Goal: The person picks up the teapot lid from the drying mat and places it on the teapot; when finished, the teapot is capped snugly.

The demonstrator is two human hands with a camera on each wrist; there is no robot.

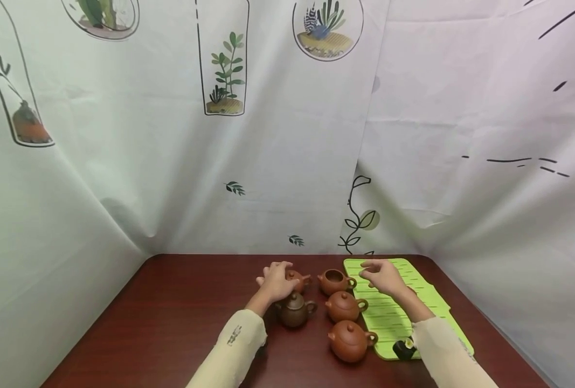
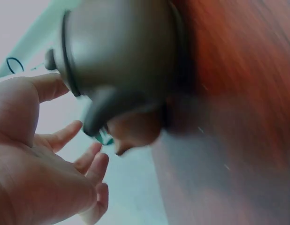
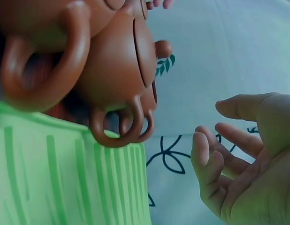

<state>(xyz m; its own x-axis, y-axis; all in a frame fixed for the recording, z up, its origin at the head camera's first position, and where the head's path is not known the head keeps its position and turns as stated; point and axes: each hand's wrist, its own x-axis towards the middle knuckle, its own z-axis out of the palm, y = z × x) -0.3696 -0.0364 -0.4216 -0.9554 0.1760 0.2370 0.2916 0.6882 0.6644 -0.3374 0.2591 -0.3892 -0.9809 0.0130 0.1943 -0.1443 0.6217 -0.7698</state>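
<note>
My left hand [image 1: 276, 281] reaches over a reddish-brown clay teapot [image 1: 298, 280] at the back, covering part of it. In the left wrist view its fingers are spread, and the thumb tip overlaps the lid edge of the dark brown teapot [image 2: 121, 47]. My right hand [image 1: 385, 276] hovers over the back of the green ridged mat [image 1: 389, 318], fingers loosely bent with nothing in them. To its left, a lidless reddish-brown teapot [image 1: 330, 290], a lidded one [image 1: 343, 309] and another lidded one [image 1: 349, 346] stand in a row, handles toward the mat.
A small black object [image 1: 403, 350] with a white and yellow top lies on the mat's front edge, beside the right sleeve [image 1: 442, 345]. A small orange piece [image 1: 412, 290] shows behind the right wrist. White printed cloth [image 1: 287, 161] hangs behind the dark red table [image 1: 171, 318].
</note>
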